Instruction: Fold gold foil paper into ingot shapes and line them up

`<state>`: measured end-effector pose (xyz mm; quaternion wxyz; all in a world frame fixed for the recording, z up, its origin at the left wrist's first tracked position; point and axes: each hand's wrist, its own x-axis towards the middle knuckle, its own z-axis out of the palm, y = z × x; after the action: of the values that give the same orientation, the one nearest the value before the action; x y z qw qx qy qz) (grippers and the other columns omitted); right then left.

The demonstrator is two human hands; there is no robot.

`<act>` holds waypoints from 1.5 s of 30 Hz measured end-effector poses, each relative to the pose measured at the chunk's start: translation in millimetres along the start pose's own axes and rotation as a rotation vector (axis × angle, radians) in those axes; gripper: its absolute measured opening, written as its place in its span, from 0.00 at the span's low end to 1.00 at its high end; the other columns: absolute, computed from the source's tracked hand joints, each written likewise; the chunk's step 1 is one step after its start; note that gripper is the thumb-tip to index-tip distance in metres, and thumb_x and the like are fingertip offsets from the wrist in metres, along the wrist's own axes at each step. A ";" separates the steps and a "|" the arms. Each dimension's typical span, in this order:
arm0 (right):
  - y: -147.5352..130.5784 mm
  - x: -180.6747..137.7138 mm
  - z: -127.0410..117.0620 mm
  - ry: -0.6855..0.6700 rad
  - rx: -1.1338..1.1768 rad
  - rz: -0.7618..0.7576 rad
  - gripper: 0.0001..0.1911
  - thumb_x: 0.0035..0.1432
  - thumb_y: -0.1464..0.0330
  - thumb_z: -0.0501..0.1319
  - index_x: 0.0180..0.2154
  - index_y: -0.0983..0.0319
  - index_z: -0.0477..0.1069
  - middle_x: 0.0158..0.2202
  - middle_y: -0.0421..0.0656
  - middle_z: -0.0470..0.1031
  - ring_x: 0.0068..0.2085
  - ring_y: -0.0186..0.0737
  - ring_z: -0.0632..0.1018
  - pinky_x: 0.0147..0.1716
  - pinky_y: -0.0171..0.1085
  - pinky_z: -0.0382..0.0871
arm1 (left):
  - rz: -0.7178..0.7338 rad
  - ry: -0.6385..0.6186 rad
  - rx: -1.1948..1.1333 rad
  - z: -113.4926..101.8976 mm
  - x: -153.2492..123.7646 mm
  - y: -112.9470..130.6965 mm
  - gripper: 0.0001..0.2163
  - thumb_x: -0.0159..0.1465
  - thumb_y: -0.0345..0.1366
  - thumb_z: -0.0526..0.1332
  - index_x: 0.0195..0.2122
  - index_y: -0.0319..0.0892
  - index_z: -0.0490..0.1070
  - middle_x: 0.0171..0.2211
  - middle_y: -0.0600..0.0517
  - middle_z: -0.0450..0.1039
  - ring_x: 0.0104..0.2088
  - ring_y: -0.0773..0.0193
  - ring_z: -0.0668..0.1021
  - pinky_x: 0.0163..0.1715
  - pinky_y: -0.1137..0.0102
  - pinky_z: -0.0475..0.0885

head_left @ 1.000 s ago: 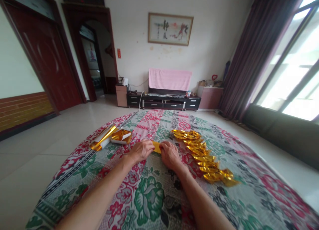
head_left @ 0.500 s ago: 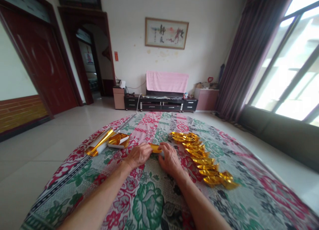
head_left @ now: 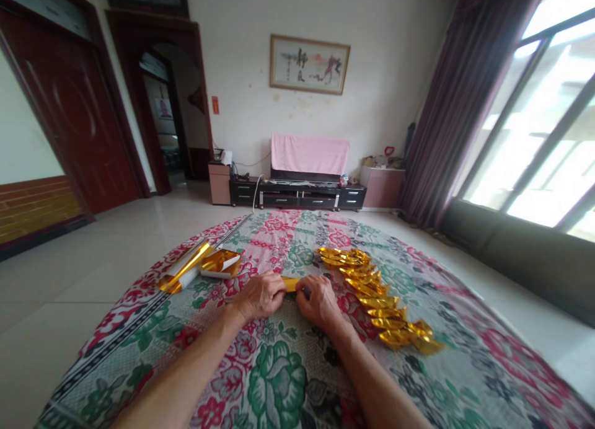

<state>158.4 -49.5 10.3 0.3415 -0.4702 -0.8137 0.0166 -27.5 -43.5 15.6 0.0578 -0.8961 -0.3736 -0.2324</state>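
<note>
My left hand (head_left: 259, 296) and my right hand (head_left: 318, 299) rest close together on a floral blanket (head_left: 279, 367) spread over the floor. Both are closed on a small piece of gold foil paper (head_left: 292, 284), pinched between them with only its middle strip showing. To the right of my right hand runs a curved row of several folded gold foil pieces (head_left: 376, 296). To the left of my left hand lies a stack of gold foil sheets (head_left: 199, 265) with a white underside showing.
Pale tiled floor (head_left: 60, 280) surrounds the blanket. A low dark TV cabinet (head_left: 302, 193) under a pink cloth stands at the far wall, beneath a framed picture. Dark red doors are at the left, curtains and a large window at the right.
Both hands have drawn a little closer together over the gold foil paper, so less of it shows. The view has shifted slightly.
</note>
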 end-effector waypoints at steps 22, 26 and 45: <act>-0.2 11.2 6.8 0.020 -0.087 0.096 0.12 0.60 0.69 0.48 0.31 0.61 0.68 0.28 0.42 0.70 0.32 0.34 0.69 0.34 0.31 0.56 | -0.370 0.001 -0.082 10.3 17.3 -4.3 0.12 0.62 0.37 0.50 0.39 0.44 0.72 0.35 0.51 0.75 0.36 0.64 0.75 0.37 0.71 0.66; 0.0 11.9 7.4 -0.006 -0.154 0.127 0.12 0.60 0.68 0.49 0.30 0.60 0.69 0.29 0.43 0.69 0.32 0.35 0.68 0.32 0.32 0.54 | -0.384 -0.043 0.007 10.1 18.0 -2.3 0.14 0.63 0.38 0.48 0.33 0.44 0.72 0.29 0.50 0.73 0.31 0.64 0.74 0.31 0.71 0.65; 2.9 12.7 8.8 -0.035 -0.161 0.177 0.11 0.58 0.68 0.51 0.32 0.61 0.72 0.35 0.45 0.68 0.39 0.39 0.67 0.39 0.34 0.56 | -0.422 -0.074 0.145 6.9 15.7 9.4 0.13 0.63 0.38 0.47 0.34 0.44 0.70 0.30 0.50 0.69 0.30 0.64 0.73 0.28 0.72 0.63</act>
<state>151.4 -35.5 9.4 0.2854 -0.5658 -0.7735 -0.0106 -8.7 -38.2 17.3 0.0585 -0.7995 -0.5705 -0.1789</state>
